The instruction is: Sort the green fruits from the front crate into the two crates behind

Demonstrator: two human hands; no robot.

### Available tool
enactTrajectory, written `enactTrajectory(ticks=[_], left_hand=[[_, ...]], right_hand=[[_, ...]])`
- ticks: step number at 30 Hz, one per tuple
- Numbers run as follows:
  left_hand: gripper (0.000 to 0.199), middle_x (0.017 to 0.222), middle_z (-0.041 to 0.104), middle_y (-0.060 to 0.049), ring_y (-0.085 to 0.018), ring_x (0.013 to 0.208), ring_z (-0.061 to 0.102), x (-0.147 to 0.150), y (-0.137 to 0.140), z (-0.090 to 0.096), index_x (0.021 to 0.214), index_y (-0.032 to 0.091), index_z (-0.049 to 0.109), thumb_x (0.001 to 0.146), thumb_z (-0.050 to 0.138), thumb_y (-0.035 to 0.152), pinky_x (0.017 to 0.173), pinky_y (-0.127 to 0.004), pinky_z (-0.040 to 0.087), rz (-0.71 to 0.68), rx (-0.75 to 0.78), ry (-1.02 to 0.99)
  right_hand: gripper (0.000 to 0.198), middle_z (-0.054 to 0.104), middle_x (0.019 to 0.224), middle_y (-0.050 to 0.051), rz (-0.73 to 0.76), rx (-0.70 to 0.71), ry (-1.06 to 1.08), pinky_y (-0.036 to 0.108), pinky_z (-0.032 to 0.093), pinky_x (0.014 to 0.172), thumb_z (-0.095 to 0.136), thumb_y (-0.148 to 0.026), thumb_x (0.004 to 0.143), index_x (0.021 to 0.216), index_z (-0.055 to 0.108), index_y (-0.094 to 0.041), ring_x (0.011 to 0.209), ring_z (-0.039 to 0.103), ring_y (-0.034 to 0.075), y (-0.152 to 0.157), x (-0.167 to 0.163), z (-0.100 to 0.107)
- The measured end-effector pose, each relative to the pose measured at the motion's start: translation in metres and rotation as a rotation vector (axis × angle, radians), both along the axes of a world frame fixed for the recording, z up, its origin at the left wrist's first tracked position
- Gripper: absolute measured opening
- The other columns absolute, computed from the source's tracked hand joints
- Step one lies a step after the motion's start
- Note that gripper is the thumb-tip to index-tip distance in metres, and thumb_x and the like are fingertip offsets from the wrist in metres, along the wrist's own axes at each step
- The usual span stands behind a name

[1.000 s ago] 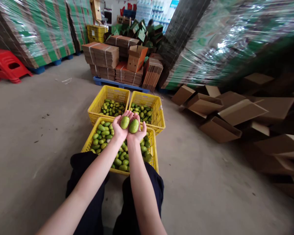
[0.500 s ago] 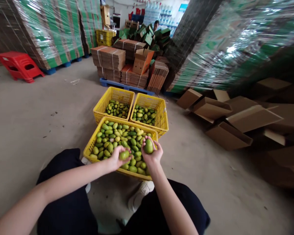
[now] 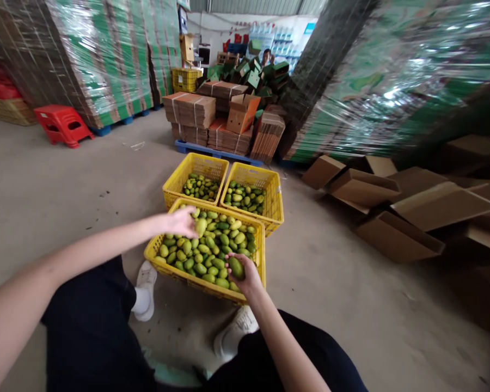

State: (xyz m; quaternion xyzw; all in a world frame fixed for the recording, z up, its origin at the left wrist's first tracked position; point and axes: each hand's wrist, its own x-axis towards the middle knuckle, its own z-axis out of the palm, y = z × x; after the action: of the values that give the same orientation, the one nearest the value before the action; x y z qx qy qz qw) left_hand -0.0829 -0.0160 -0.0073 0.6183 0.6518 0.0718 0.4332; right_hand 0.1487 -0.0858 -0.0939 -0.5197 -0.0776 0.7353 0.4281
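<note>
My left hand [image 3: 183, 222] is over the left half of the front yellow crate [image 3: 264, 256], its fingers and thumb around a yellow-green mango [image 3: 201, 227]. Slightly blurred, these fingers curl at the fruit's left side. At the crate's right front, my right hand [image 3: 250, 277] is closed around a darker green mango [image 3: 236, 268], which rests against the palm and fingers. Below both hands, many loose mangoes [image 3: 204, 249], green to yellowish, fill the crate.
Two more yellow crates, left [image 3: 168, 190] and right [image 3: 278, 204], hold smaller heaps of mangoes behind the front one. Flattened cartons [image 3: 190, 110] are stacked on a blue pallet [image 3: 212, 153]. Open cardboard boxes [image 3: 412, 207] lie at right. A red stool [image 3: 63, 122] stands left.
My left hand has moved forward and left with its mango. My right hand has lowered slightly and turned its mango inward. The view has shifted, so the surroundings appear farther right and lower.
</note>
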Motion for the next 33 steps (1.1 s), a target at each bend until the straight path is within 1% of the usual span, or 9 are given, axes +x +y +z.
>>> enactTrajectory(ticks=[3,5,12,16,19,22,27,30,33], left_hand=[[0.041,0.082,0.072,-0.016,-0.021,0.088,0.073,-0.041,0.065,0.032,0.087,0.014,0.062,0.095,0.026,0.033,0.075,-0.030,0.059,0.481,0.161,-0.408],[0.039,0.099,0.071,-0.018,-0.020,0.095,0.072,-0.064,0.073,0.016,0.100,0.013,0.060,0.094,0.027,0.031,0.082,-0.031,0.057,0.677,0.199,-0.491],[0.024,0.123,0.066,-0.017,-0.028,0.119,0.060,-0.041,-0.022,-0.133,0.102,0.015,0.062,0.087,0.046,0.023,0.101,-0.041,0.046,0.356,0.050,0.104],[0.022,0.126,0.064,-0.016,-0.029,0.123,0.057,-0.013,-0.061,-0.179,0.103,0.016,0.064,0.083,0.055,0.022,0.105,-0.040,0.041,0.095,0.034,0.277],[0.028,0.122,0.067,-0.018,-0.030,0.120,0.060,-0.009,-0.074,-0.192,0.111,0.015,0.061,0.089,0.045,0.021,0.101,-0.042,0.043,-0.041,0.030,0.386],[0.034,0.122,0.066,-0.020,-0.030,0.120,0.060,-0.011,-0.077,-0.197,0.116,0.013,0.059,0.094,0.035,0.023,0.098,-0.042,0.044,-0.129,0.049,0.463],[0.039,0.120,0.067,-0.020,-0.030,0.114,0.064,-0.010,-0.074,-0.197,0.120,0.010,0.057,0.095,0.031,0.026,0.091,-0.038,0.047,-0.185,0.041,0.539],[0.041,0.120,0.067,-0.021,-0.030,0.114,0.064,-0.009,-0.072,-0.197,0.124,0.009,0.055,0.095,0.032,0.028,0.090,-0.039,0.048,-0.189,0.021,0.552],[0.044,0.119,0.068,-0.022,-0.031,0.115,0.064,-0.011,-0.070,-0.197,0.125,0.008,0.055,0.095,0.033,0.032,0.091,-0.039,0.047,-0.196,-0.001,0.534]], right_hand=[[0.005,0.064,0.062,0.000,0.036,0.009,-0.021,0.017,0.044,0.043,0.056,-0.015,0.070,0.071,0.060,-0.017,0.049,0.057,0.009,0.001,-0.006,0.002],[0.006,0.065,0.062,0.000,0.055,0.015,-0.035,0.017,0.044,0.043,0.055,-0.015,0.071,0.072,0.061,-0.017,0.049,0.058,0.010,0.001,-0.009,0.002],[0.009,0.067,0.066,0.000,0.226,0.033,-0.115,0.017,0.040,0.037,0.057,-0.018,0.068,0.076,0.061,-0.018,0.047,0.059,0.011,-0.009,-0.015,-0.013],[0.009,0.065,0.058,-0.001,0.420,-0.009,-0.157,0.018,0.036,0.033,0.058,-0.012,0.064,0.068,0.061,-0.019,0.041,0.056,0.012,-0.038,-0.032,-0.031],[0.014,0.063,0.054,-0.002,0.598,-0.114,-0.207,0.020,0.037,0.034,0.064,-0.006,0.062,0.068,0.063,-0.018,0.040,0.056,0.014,-0.062,-0.047,-0.042],[0.016,0.070,0.079,0.003,0.596,-0.172,-0.273,0.027,0.053,0.051,0.072,-0.013,0.075,0.090,0.068,-0.015,0.062,0.066,0.017,-0.054,-0.049,-0.038],[0.041,0.059,0.126,0.008,0.291,-0.003,-0.370,0.042,0.054,0.091,0.055,-0.041,0.096,0.125,0.057,-0.013,0.108,0.062,0.023,0.059,-0.008,0.034],[0.031,0.063,0.108,0.004,0.047,0.147,-0.409,0.037,0.057,0.081,0.052,-0.041,0.096,0.113,0.062,-0.017,0.094,0.064,0.018,0.125,0.027,0.078],[0.008,0.059,0.080,-0.001,-0.198,0.252,-0.414,0.029,0.059,0.064,0.059,-0.028,0.087,0.092,0.062,-0.022,0.072,0.060,0.014,0.134,0.045,0.082]])
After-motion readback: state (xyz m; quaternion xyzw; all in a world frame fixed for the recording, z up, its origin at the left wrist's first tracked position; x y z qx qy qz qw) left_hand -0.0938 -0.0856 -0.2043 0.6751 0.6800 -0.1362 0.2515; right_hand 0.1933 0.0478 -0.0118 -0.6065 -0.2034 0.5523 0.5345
